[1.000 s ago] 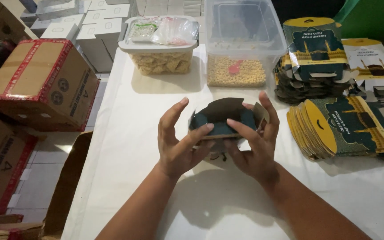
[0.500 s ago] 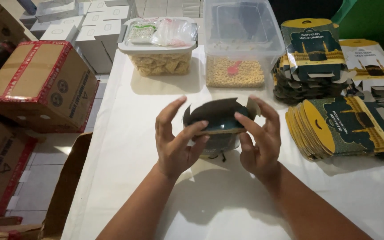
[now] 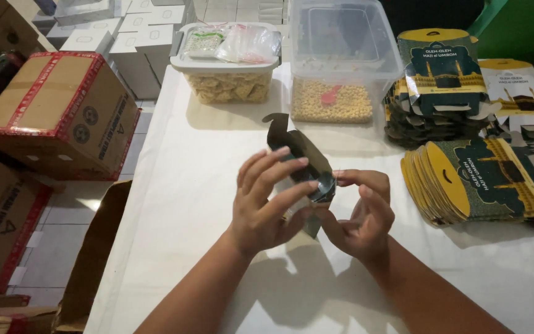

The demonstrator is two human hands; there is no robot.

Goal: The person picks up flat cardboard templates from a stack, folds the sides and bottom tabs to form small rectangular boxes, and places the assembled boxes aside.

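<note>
While both hands (image 3: 267, 207) grip the half-folded dark carton (image 3: 301, 164), flat blanks (image 3: 483, 185) lie unfolded right of the grip.

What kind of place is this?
Likely a small packing workshop: stacks of flat green-and-yellow printed cartons, clear plastic tubs of snacks on a white-covered table, taped brown shipping boxes alongside.

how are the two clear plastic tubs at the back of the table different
The left tub is low and shut with a white lid, and small clear bags lie on top of it; the right tub is taller and open, with no lid on it. The left tub is packed nearly to the lid with pale chunky pieces; the right tub holds only a shallow layer of small yellowish bits with a pink scoop in it. Both are clear and stand side by side on the white table.
</note>
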